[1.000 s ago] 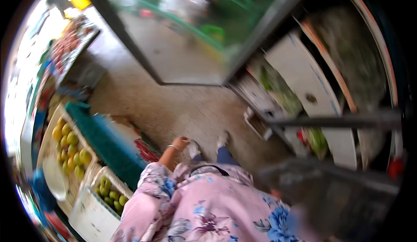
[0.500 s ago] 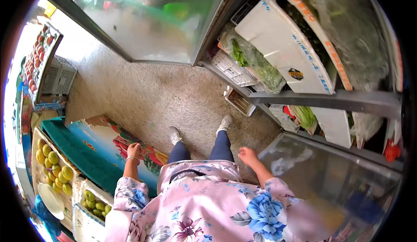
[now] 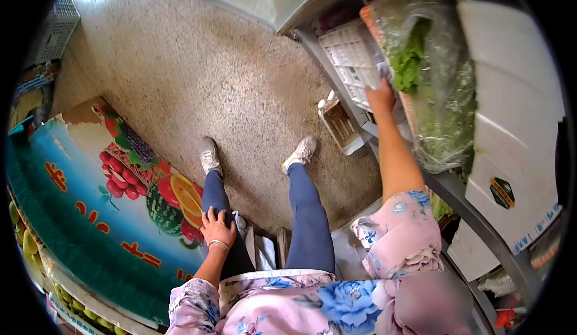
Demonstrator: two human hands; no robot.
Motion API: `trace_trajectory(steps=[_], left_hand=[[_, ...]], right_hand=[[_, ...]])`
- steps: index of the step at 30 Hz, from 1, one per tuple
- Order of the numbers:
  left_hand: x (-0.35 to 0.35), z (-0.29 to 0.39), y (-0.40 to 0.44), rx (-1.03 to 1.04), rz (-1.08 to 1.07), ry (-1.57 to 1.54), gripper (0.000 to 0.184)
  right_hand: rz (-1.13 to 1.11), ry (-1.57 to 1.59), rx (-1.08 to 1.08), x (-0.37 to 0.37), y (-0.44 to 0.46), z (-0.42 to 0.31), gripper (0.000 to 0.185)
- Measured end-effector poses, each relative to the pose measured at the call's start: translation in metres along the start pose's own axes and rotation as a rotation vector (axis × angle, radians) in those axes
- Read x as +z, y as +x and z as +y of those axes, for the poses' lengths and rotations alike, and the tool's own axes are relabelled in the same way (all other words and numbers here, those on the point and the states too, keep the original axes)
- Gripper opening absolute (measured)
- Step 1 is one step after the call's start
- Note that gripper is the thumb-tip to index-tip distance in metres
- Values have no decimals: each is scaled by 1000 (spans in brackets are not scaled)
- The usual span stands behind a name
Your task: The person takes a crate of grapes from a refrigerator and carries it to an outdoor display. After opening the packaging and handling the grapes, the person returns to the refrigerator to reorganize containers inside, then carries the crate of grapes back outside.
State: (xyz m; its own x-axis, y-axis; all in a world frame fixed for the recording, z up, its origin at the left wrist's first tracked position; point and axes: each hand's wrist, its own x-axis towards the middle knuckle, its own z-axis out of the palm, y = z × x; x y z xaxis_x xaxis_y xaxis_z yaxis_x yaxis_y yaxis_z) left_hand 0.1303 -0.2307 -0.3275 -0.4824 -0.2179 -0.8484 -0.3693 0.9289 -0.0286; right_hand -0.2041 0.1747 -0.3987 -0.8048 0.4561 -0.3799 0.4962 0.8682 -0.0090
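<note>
My left hand (image 3: 218, 230), with a bracelet at the wrist, rests on my left thigh, its fingers spread. My right hand (image 3: 381, 96) reaches to the shelf, between a white plastic crate (image 3: 348, 58) and a foam box with plastic-wrapped leafy greens (image 3: 442, 88). Its fingers are closed at a small greyish-white thing (image 3: 384, 70) by the box's edge, too small to make out.
A white foam box (image 3: 511, 124) lies at the right behind a metal shelf rail (image 3: 469, 206). A small tray (image 3: 341, 124) is on the floor. A fruit-printed board (image 3: 120, 185) stands left, with a grey crate (image 3: 57, 31) beyond.
The view has come closer to the floor and shelf. My right hand has stretched forward to the shelf, and its fingers have closed there. My left hand has come down onto my thigh.
</note>
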Motion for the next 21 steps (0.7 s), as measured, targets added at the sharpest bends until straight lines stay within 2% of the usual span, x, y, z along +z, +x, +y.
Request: trace_trajectory(steps=[2, 4, 5, 8, 9, 16, 18, 19, 21], left_hand=[[2, 3, 4, -23, 14, 6, 45], [3, 1, 9, -16, 24, -49, 42], [8, -1, 10, 4, 112, -70, 37], [8, -4, 13, -1, 94, -74, 35], [6, -5, 12, 13, 95, -60, 35], [8, -23, 13, 35, 149, -127, 31], [8, -27, 17, 33, 165, -161, 30], [8, -29, 15, 45, 157, -176, 28], [3, -26, 13, 49, 187, -168, 27]], right_hand=[[146, -10, -120, 9, 19, 5, 54], [52, 54, -171, 18, 51, 22, 51], [-52, 180, -169, 12, 53, 19, 54], [-210, 200, -145, 9, 64, 7, 57], [-199, 137, -73, 11, 64, 4, 55], [-89, 116, -43, 20, 63, 7, 59], [-179, 188, -49, 14, 50, 5, 56], [-278, 356, -11, 18, 41, 8, 53], [-313, 210, 41, 12, 10, -10, 50]])
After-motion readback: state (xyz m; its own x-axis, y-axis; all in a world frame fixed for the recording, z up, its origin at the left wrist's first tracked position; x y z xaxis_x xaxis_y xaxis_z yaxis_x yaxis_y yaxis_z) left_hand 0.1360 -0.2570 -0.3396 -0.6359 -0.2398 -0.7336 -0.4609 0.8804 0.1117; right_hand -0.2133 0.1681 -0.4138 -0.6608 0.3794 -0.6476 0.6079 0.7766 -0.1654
